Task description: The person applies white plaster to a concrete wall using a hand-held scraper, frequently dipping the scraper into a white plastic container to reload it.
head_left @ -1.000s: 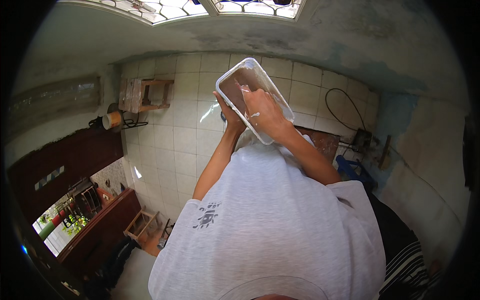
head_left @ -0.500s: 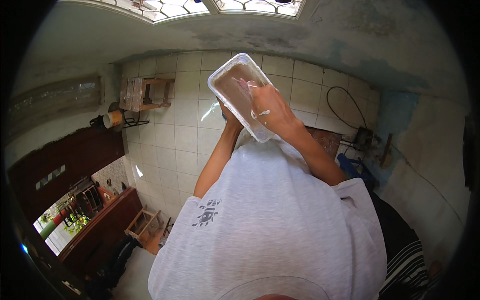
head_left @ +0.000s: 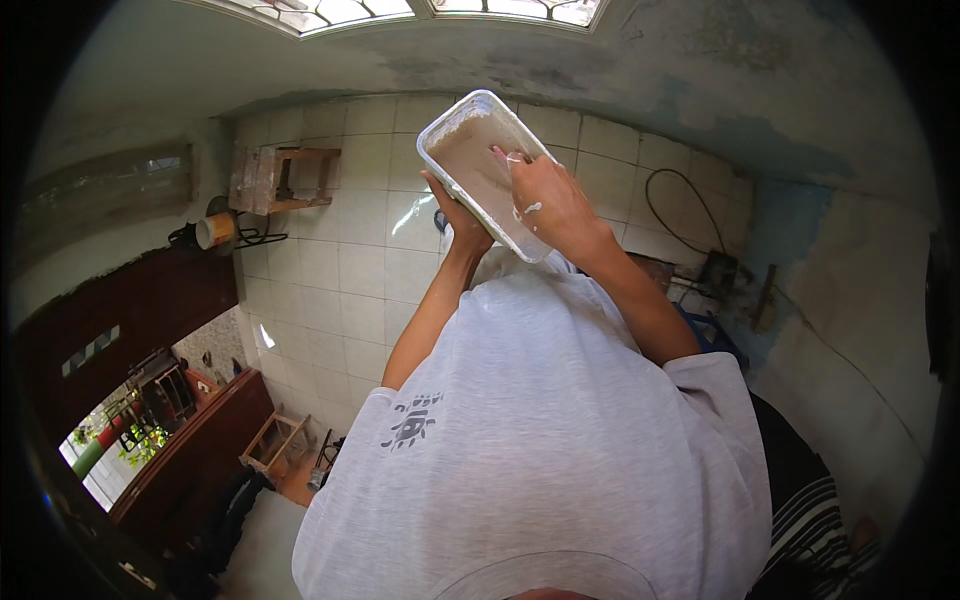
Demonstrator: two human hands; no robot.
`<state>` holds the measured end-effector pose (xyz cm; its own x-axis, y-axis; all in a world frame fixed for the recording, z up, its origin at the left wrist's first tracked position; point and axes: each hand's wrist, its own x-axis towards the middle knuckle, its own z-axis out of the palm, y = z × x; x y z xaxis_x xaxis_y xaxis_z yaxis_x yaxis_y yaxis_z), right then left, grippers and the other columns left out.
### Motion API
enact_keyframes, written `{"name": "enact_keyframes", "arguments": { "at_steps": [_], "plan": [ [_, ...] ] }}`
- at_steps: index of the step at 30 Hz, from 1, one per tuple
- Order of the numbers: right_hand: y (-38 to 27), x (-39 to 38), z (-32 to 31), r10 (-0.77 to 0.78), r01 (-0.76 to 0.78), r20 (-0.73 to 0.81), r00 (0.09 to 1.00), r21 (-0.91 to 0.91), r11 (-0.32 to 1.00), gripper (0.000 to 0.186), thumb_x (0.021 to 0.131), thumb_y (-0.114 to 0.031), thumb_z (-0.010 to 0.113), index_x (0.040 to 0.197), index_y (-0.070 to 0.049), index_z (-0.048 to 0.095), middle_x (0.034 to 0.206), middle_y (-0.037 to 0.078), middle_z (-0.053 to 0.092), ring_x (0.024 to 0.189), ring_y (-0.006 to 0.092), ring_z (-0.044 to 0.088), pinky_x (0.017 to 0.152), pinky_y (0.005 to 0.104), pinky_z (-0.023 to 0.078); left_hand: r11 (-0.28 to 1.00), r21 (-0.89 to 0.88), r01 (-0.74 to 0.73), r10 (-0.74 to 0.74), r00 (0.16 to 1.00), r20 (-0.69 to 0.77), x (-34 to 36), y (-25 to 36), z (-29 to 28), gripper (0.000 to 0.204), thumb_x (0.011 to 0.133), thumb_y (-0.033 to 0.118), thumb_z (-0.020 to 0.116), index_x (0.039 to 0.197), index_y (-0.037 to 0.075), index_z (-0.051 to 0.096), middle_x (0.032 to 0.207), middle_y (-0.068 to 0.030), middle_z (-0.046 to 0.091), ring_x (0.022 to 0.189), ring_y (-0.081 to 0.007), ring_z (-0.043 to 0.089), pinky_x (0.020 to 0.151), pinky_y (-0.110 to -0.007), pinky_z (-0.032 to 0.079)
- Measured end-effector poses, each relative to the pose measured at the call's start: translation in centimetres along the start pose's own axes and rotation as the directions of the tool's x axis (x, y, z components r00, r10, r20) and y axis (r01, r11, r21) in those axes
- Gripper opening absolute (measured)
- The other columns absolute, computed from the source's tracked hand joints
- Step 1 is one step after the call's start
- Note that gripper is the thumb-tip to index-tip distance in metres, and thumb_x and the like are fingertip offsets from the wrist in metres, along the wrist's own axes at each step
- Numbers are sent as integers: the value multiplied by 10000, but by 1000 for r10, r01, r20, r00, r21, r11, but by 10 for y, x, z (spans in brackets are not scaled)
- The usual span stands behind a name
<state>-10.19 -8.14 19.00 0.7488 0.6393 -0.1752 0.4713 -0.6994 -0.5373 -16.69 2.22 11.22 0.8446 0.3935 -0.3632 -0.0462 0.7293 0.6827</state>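
A white rectangular plastic tub (head_left: 474, 200) is held in front of my chest, its long side running from far left to near right. Smooth greyish-white paste (head_left: 482, 165) lies inside, with smears along the rim and the far wall. My left hand (head_left: 465, 220) supports the tub from beneath its left side, thumb showing by the edge. My right hand (head_left: 555, 205) reaches over the right rim into the tub, fingers curled. White paste is smeared on its back. Something pinkish shows at the fingertips; what these fingers hold is hidden.
On the tiled floor at left stands a paint-stained wooden stool (head_left: 285, 180), near a white-and-orange bucket (head_left: 215, 231). A dark cable (head_left: 690, 190) loops across the tiles at right, by a blue plastic object (head_left: 712, 332). A patchy wall (head_left: 560, 70) rises ahead under a barred window.
The tub has shifted slightly away from me, and more of my left hand shows beside it. My right hand remains inside the tub, slightly farther right.
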Motion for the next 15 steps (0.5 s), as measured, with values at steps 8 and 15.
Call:
{"name": "enact_keyframes", "arguments": {
  "at_steps": [8,15],
  "plan": [
    [5,8,7,-42,50,-35,998,262,964,102,756,-9,620,800,83,615,774,283,631,707,387,656,642,428,539,970,-233,61,-32,991,126,17,-26,-29,769,915,700,161,1424,144,309,1380,-63,408,1270,-232,408,1091,-400,323],
    [3,5,3,-88,81,130,988,56,995,122,742,-6,627,806,97,623,745,289,623,702,403,652,631,430,533,976,-215,40,-6,988,157,18,-25,-34,720,931,674,192,1393,143,347,1358,-52,439,1276,-215,424,1053,-404,379]
  ]
}}
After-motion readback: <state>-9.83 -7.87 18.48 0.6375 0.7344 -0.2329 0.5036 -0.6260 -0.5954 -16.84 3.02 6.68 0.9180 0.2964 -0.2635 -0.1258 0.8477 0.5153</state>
